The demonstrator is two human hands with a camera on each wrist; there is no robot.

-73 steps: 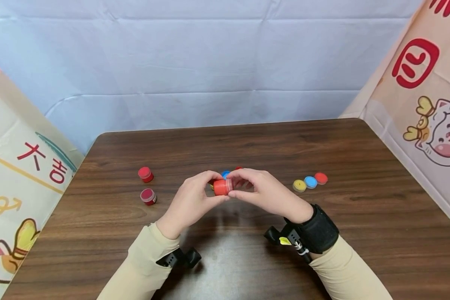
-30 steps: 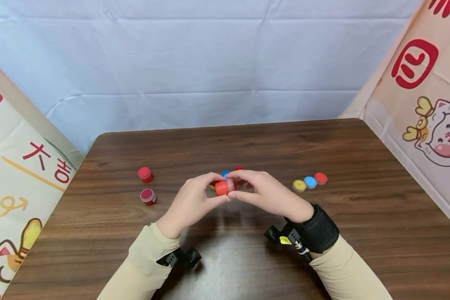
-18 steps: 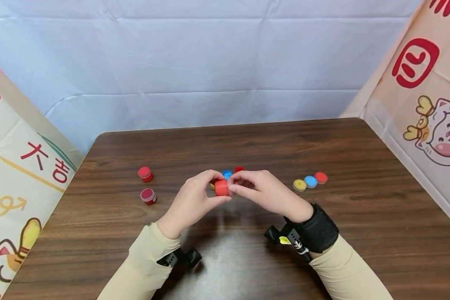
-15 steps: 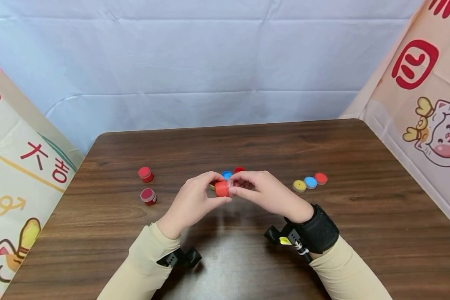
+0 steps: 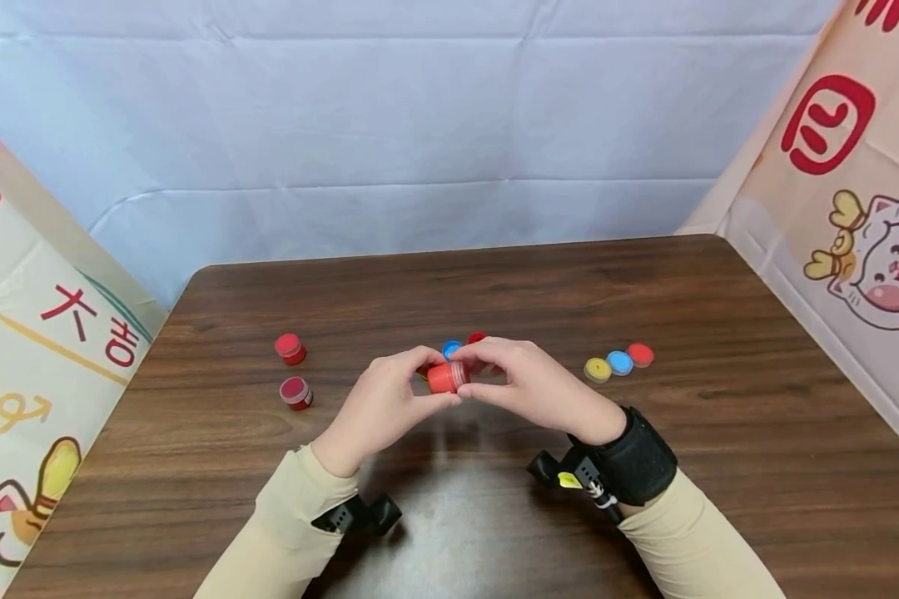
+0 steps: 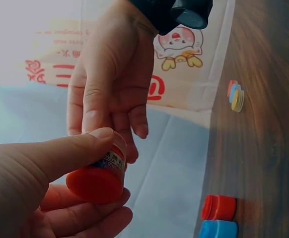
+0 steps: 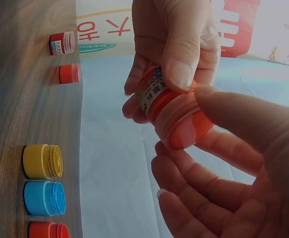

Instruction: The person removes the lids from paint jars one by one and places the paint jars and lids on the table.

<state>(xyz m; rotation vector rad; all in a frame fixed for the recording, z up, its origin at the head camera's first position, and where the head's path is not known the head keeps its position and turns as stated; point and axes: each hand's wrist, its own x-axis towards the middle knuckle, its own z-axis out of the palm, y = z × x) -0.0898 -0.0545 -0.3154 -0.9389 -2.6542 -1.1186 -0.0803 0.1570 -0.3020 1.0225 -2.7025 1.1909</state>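
Held in the air above the table is a small orange-red paint jar (image 5: 444,378), tilted on its side. My left hand (image 5: 382,398) grips its body between thumb and fingers. At the other end, my right hand (image 5: 539,389) has thumb and fingertips round the clear-rimmed lid (image 7: 184,126), which sits on the jar in the right wrist view. Beyond the hands stand lidless jars: yellow (image 7: 35,161), blue (image 7: 37,198) and red (image 7: 42,230). The head view shows these only in part, behind the fingers.
Two lidded jars, red (image 5: 290,349) and dark red (image 5: 295,393), stand on the left of the wooden table (image 5: 449,541). On the right lie a yellow lid (image 5: 598,370), a blue lid (image 5: 620,363) and a red lid (image 5: 641,355). Cloth hangs behind the table.
My right thumb and fingers have shifted round the lid, with the thumb lower than half a second ago. The left hand keeps its hold and the jar stays at nearly the same spot.
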